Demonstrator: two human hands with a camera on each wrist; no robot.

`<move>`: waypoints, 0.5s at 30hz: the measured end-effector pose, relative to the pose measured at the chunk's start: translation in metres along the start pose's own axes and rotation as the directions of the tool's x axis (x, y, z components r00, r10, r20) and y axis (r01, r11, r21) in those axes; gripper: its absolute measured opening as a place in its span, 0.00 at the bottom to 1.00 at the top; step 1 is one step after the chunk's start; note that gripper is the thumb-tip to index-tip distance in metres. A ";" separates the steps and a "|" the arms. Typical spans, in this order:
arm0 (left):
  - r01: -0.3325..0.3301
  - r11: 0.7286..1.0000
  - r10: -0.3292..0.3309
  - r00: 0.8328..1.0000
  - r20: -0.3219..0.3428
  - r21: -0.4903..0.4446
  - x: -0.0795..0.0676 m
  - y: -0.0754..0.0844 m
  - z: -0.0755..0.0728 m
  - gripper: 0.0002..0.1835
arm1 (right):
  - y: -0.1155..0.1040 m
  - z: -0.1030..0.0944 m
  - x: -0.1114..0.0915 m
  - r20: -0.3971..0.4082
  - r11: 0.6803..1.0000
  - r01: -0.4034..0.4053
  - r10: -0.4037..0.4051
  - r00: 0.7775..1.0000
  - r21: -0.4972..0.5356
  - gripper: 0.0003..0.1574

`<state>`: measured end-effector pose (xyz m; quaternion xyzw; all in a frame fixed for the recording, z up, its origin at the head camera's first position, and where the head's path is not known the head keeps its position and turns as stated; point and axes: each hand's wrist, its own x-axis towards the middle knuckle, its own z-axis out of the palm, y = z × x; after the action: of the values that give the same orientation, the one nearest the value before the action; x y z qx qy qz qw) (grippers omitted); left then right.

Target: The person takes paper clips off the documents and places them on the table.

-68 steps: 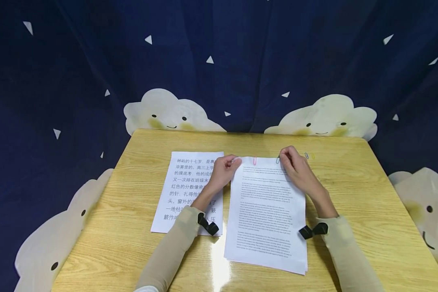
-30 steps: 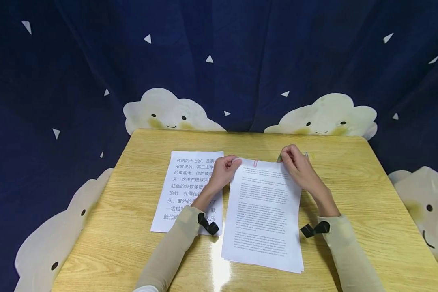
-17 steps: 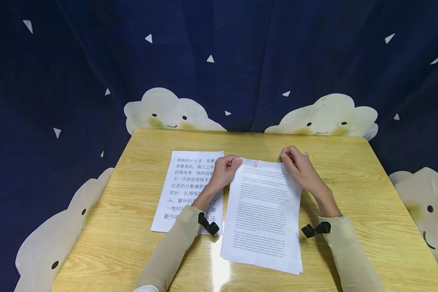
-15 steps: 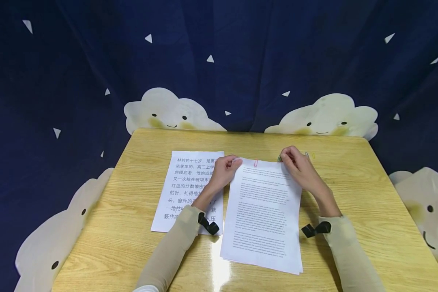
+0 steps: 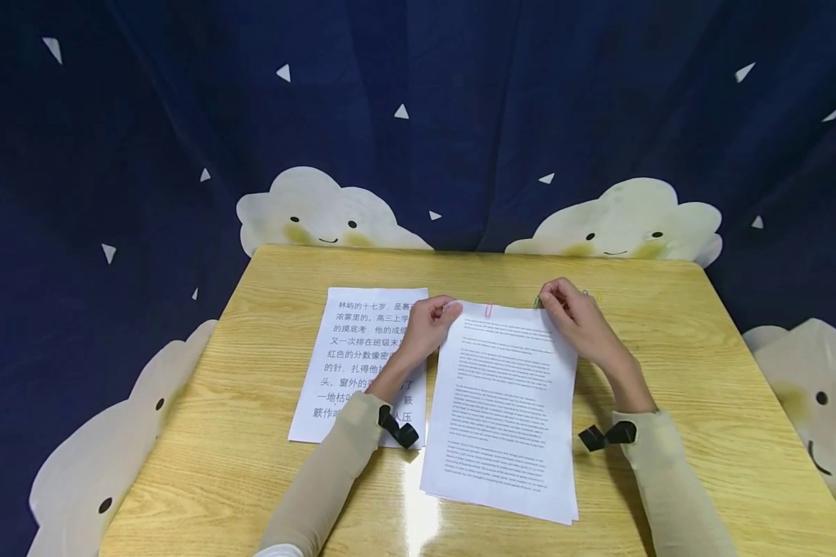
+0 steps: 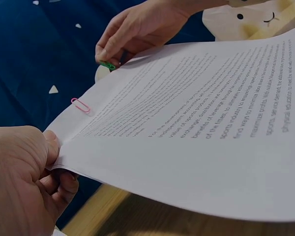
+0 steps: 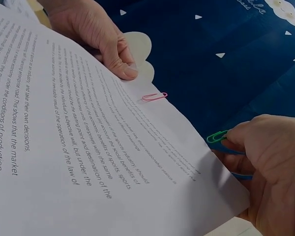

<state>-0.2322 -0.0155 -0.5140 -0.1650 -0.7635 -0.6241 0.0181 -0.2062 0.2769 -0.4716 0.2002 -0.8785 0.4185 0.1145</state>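
My left hand (image 5: 428,325) pinches the top left corner of a few stacked printed sheets (image 5: 501,418), thumb on top and fingers beneath in the left wrist view. A pink paper clip (image 7: 154,97) sits on the sheets' top edge, near that hand. At the top right corner, my right hand (image 5: 577,319) pinches a green paper clip (image 7: 217,136) between thumb and finger. This clip stands at the paper's edge; whether it touches the paper I cannot tell. Bits of blue wire (image 7: 243,176) show by the right fingers, partly hidden.
Left of the sheets, another page with large Chinese print (image 5: 355,348) lies on the wooden table (image 5: 216,433), partly under my left forearm. A yellow paper clip (image 5: 597,295) lies behind my right hand. A dark blue curtain (image 5: 460,116) hangs beyond the table.
The sheets have shifted slightly left since the earliest frame. In the last half second my right hand has moved a little right with the green paper clip. My left hand keeps its place.
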 end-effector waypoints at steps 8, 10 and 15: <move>-0.003 1.000 0.003 1.000 -0.006 -0.009 0.000 -0.001 0.001 0.11 | 0.002 -0.002 0.000 0.005 1.000 -0.008 0.008 1.000 -0.016 0.12; -0.006 1.000 0.006 1.000 -0.007 -0.015 0.000 -0.001 0.001 0.11 | 0.002 -0.003 0.000 0.002 1.000 -0.018 0.018 1.000 -0.013 0.12; -0.001 1.000 0.001 1.000 0.001 -0.022 0.000 -0.001 0.000 0.11 | 0.001 -0.007 0.000 -0.006 0.999 -0.043 0.043 0.999 -0.001 0.13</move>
<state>-0.2325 -0.0158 -0.5147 -0.1656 -0.7567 -0.6322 0.0163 -0.2064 0.2830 -0.4684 0.1801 -0.8826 0.4207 0.1081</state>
